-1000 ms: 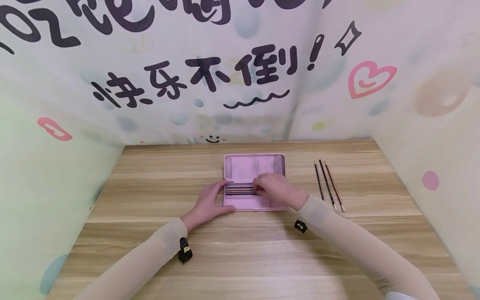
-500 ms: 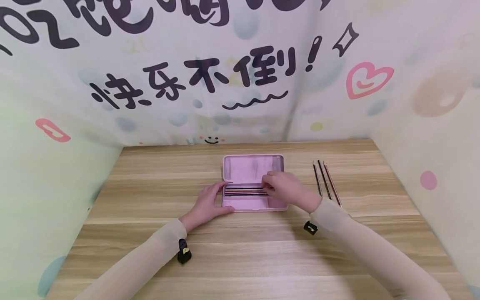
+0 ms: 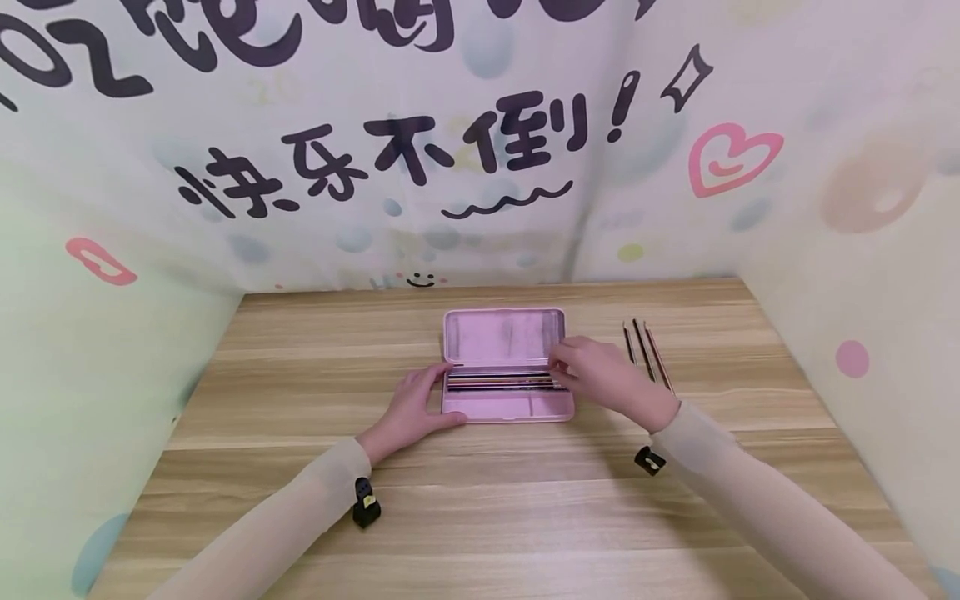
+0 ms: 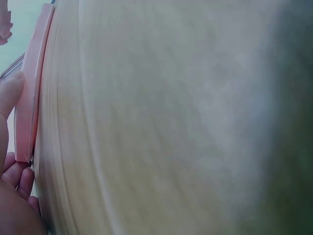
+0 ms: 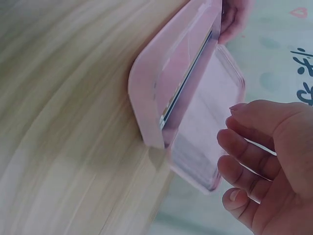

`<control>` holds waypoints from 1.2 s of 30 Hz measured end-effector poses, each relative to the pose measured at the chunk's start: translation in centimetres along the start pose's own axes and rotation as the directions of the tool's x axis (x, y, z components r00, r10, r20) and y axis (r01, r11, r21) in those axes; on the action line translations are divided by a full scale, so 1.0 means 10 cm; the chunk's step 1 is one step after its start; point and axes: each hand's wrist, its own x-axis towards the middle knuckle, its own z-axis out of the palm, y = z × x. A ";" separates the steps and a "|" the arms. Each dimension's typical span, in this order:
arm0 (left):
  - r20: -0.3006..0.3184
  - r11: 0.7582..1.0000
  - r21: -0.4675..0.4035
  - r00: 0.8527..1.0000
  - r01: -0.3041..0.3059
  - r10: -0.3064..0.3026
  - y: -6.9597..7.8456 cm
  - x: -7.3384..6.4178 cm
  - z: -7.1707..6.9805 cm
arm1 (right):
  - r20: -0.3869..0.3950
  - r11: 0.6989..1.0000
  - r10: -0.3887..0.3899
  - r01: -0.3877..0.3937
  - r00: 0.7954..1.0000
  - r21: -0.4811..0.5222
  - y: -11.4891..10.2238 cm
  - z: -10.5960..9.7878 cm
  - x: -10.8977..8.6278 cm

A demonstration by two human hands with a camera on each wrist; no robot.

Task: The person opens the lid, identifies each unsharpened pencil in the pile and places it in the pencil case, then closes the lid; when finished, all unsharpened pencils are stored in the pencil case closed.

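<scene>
A pink pencil case [image 3: 480, 407] lies open on the table, its lid [image 3: 501, 335] tipped back toward the wall. Several pencils [image 3: 498, 382] lie lengthwise in its rear compartment. My left hand [image 3: 408, 412] grips the case's left end; in the left wrist view the thumb [image 4: 12, 93] is on the pink case side [image 4: 32, 93] and the fingers bend round its corner. At the opposite end, my right hand [image 3: 607, 375] hovers above the case's right edge. The right wrist view shows that hand's fingers [image 5: 237, 174] loosely bent, with nothing between them.
To the right of the case, three pencils [image 3: 642, 346] lie side by side on the wood-grain table [image 3: 495, 508], partly behind the right hand. A printed cloth wall [image 3: 337, 242] rises along the table's back edge, with side walls left and right.
My right hand has slid rightward along the pencils to the case's right end and off them, uncovering more of the pencils and the front compartment. My left hand keeps its hold.
</scene>
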 end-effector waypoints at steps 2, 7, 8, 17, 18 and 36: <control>-0.005 1.000 -0.002 1.000 -0.006 0.006 0.00 0.00 0.00 | -0.012 1.000 0.019 -0.019 1.000 -0.006 0.04 -0.01 -0.04; -0.014 1.000 -0.004 1.000 -0.016 0.015 -0.01 0.00 0.01 | -0.044 0.999 0.048 -0.049 0.998 -0.022 0.16 -0.05 -0.17; -0.016 1.000 -0.004 1.000 -0.017 0.017 -0.01 0.00 0.01 | -0.049 0.999 0.049 -0.050 0.998 -0.021 0.18 -0.05 -0.20; -0.014 1.000 -0.008 1.000 -0.010 0.010 -0.01 0.01 0.01 | -0.073 0.995 0.100 -0.099 0.992 0.012 0.43 -0.08 -0.39; -0.015 1.000 -0.010 1.000 -0.009 0.009 0.00 0.01 0.01 | -0.070 0.994 0.109 -0.108 0.992 0.020 0.46 -0.08 -0.41; -0.009 1.000 -0.005 1.000 -0.008 0.008 -0.02 0.01 0.01 | -0.051 0.950 0.309 -0.305 0.950 0.070 0.79 -0.11 -0.78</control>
